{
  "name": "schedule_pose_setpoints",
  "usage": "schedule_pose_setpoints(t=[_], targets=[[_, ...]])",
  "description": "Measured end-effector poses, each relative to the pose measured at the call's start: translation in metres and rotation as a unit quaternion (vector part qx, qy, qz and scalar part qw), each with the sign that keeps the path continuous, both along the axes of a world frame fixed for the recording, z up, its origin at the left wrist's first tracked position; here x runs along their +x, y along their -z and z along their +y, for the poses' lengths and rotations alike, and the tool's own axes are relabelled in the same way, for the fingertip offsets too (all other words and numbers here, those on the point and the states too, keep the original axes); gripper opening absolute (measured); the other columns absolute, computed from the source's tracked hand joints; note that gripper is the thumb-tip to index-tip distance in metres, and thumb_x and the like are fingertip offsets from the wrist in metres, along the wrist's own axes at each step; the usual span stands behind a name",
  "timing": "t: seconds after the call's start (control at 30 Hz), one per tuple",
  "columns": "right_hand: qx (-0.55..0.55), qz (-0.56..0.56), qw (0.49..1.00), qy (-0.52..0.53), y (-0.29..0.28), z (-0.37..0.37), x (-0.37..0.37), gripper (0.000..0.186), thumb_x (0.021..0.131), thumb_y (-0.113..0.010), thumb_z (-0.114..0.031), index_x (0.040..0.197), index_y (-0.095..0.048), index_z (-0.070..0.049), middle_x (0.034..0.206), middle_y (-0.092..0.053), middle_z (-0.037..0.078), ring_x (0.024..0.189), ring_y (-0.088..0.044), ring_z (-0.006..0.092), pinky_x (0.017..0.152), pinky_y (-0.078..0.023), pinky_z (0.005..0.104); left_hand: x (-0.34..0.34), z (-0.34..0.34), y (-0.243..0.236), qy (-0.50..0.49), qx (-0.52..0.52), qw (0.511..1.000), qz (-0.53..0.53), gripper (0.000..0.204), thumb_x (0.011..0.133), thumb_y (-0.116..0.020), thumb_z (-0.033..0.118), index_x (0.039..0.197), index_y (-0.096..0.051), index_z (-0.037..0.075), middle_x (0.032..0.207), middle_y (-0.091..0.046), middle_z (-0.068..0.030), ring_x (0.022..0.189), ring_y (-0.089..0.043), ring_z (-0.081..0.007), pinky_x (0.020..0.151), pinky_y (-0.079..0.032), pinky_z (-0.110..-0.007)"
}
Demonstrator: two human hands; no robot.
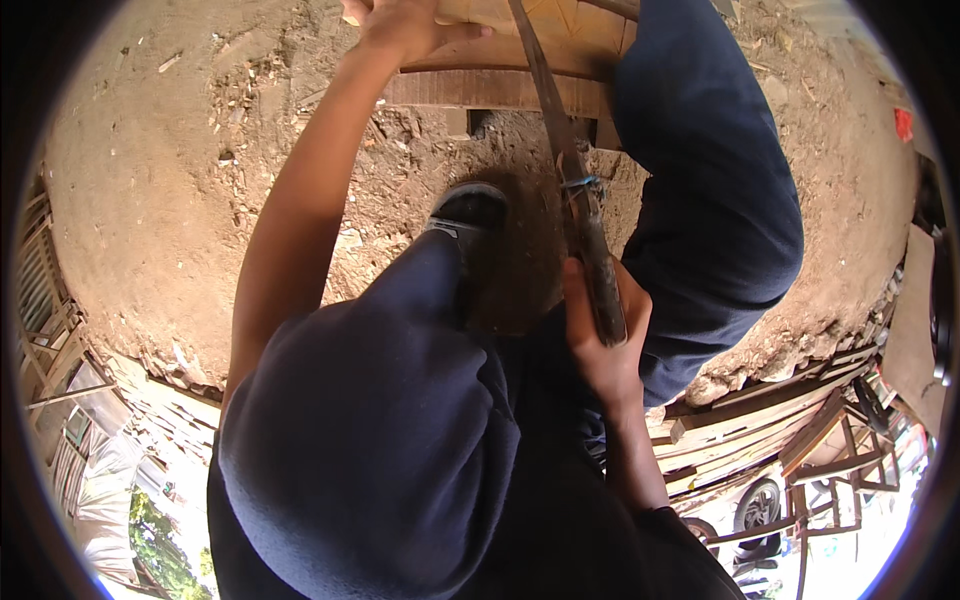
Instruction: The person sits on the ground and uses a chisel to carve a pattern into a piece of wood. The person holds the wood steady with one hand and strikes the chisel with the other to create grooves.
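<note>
In the head view, my right hand (606,330) grips the dark, worn handle of a long narrow-bladed tool (552,105), which has a blue tie near the handle's upper end. The blade reaches upward over a wooden piece (520,88) made of boards, out past the top edge of the picture. My left hand (395,28) holds the upper left part of this wood, its thumb stretched to the right and its other fingertips partly cut off by the frame edge.
My dark-clothed right leg (720,190) is bent alongside the wood. A dark shoe (470,208) rests on the littered dirt ground (150,170). Stacked timber (760,410), a wheel (755,515) and wooden frames stand at lower right; slatted wood (45,330) lines the left.
</note>
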State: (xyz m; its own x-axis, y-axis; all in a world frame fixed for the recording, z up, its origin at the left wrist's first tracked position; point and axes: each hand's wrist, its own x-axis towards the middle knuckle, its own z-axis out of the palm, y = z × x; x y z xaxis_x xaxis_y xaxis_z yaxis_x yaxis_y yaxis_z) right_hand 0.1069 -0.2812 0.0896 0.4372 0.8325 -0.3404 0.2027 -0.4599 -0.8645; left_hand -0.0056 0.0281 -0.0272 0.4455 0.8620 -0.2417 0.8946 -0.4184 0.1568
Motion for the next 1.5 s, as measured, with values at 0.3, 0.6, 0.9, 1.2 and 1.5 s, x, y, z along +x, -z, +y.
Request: schedule_pose_setpoints(t=[0.3, 0.6, 0.9, 1.2, 1.5], targets=[[0.040, 0.050, 0.998, 0.029, 0.017, 0.041, -0.002, 0.016, 0.096, -0.064, -0.009, 0.085, -0.063, 0.002, 0.064, -0.054, 0.000, 0.063, -0.047, 0.0029, 0.053, -0.037, 0.0260, -0.006, -0.002, 0.008, -0.005, -0.008, 1.000, -0.009, 0.109, 0.075, -0.078, 0.062, 0.158, -0.024, 0.016, 0.164, -0.015, -0.0183, 0.151, -0.009, -0.0434, 0.118, -0.009, -0.069], [0.066, 0.031, 0.997, 0.017, 0.021, 0.050, 0.000, 0.015, 0.097, -0.063, -0.010, 0.089, -0.065, 0.002, 0.066, -0.052, -0.005, 0.063, -0.044, 0.0012, 0.052, -0.034, 0.0225, -0.003, -0.002, 0.006, -0.014, -0.010, 1.000, -0.022, 0.109, 0.076, -0.078, 0.061, 0.158, -0.023, 0.015, 0.164, -0.016, -0.0185, 0.151, -0.006, -0.0448, 0.118, -0.006, -0.070], [0.022, 0.011, 1.000, 0.009, 0.006, 0.011, -0.006, 0.012, 0.093, -0.066, -0.007, 0.088, -0.064, 0.004, 0.065, -0.060, 0.010, 0.063, -0.055, 0.0078, 0.056, -0.046, 0.0300, -0.007, -0.004, 0.002, -0.009, -0.010, 1.000, -0.004, 0.108, 0.076, -0.076, 0.062, 0.158, -0.023, 0.016, 0.164, -0.016, -0.0192, 0.151, -0.008, -0.0445, 0.117, -0.006, -0.070], [0.026, 0.025, 0.999, 0.022, 0.010, 0.010, -0.004, 0.015, 0.093, -0.066, -0.009, 0.085, -0.064, 0.003, 0.066, -0.060, 0.011, 0.063, -0.056, 0.0107, 0.058, -0.046, 0.0325, 0.001, 0.002, -0.002, -0.001, -0.006, 1.000, 0.011, 0.109, 0.075, -0.077, 0.062, 0.158, -0.023, 0.016, 0.164, -0.016, -0.0178, 0.151, -0.009, -0.0450, 0.118, -0.009, -0.068], [0.043, 0.051, 0.997, 0.036, 0.013, 0.058, 0.005, 0.011, 0.092, -0.066, -0.006, 0.087, -0.064, 0.003, 0.066, -0.060, 0.010, 0.062, -0.056, 0.0100, 0.057, -0.046, 0.0319, -0.006, 0.003, 0.029, 0.015, 0.047, 0.999, 0.002, 0.110, 0.075, -0.078, 0.061, 0.159, -0.022, 0.017, 0.164, -0.015, -0.0181, 0.151, -0.010, -0.0451, 0.119, -0.012, -0.066]])
